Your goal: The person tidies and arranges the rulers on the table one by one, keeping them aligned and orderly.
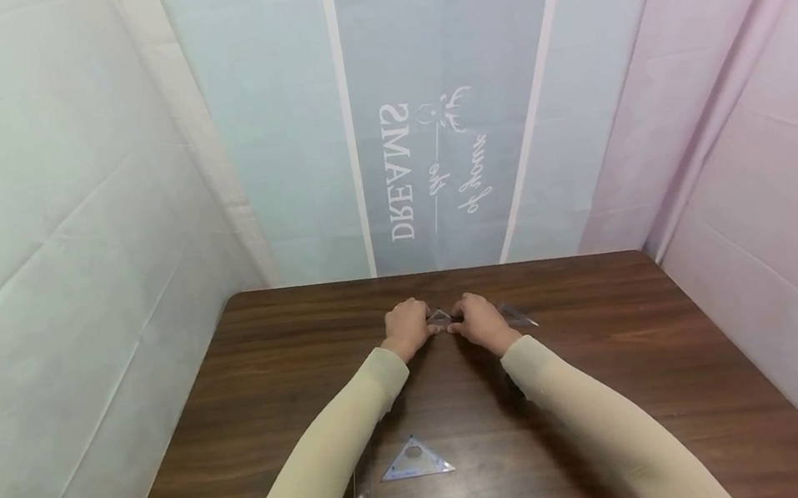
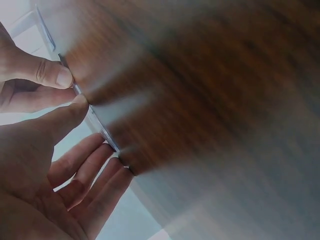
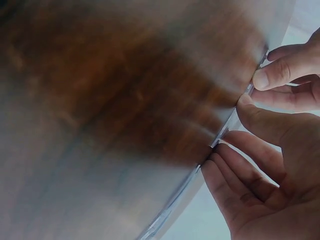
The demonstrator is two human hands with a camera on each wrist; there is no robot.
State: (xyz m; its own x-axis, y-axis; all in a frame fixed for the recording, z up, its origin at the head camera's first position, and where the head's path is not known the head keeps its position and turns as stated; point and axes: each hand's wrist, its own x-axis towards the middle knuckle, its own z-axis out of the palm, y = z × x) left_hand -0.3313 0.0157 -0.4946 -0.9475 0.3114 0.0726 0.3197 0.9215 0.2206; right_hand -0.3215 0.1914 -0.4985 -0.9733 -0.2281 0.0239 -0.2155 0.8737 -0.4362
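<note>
Near the far edge of the table, my two hands meet at a small clear set square (image 1: 440,318), which lies flat with its peak pointing away. My left hand (image 1: 407,328) has its thumb at the near edge and its fingers along the left side. From the other side my right hand (image 1: 482,322) holds it the same way. In the left wrist view the thumb of the left hand (image 2: 35,165) is close to that of the right hand (image 2: 30,70), and the plastic shows edge-on as a thin strip.
Just right of the right hand lies another clear plastic piece (image 1: 517,316). Closer in, a blue-tinted set square (image 1: 418,472) rests on the brown wooden table (image 1: 637,386). A clear ruler (image 1: 362,489) is partly hidden by the left sleeve. Fabric hangs behind and at both sides.
</note>
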